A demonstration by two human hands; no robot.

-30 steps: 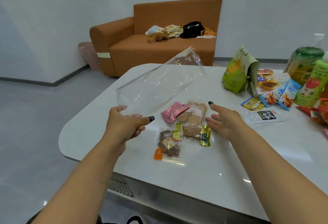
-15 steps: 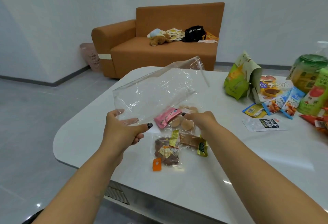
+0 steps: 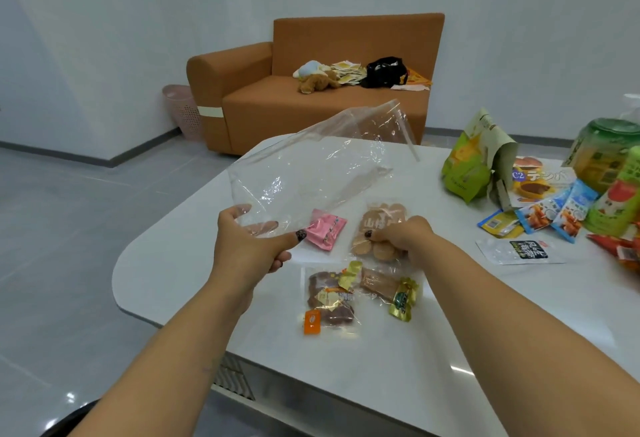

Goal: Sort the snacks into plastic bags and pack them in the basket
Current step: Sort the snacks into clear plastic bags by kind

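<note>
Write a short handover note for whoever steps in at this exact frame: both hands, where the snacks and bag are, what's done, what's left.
Left hand holds the clear plastic bag by its near edge, raised over the table; the bag looks empty.
Right hand grips the packet of round biscuits, which is low over the table; whether it has lifted cannot be told.
On the table beside it: pink packet, dark snack packet, gold-ended packet. More snacks lie at the far right.
Done: nothing bagged yet.
Left: bag these packets, sort the rest, pack into a basket, which is not on the table.
</note>
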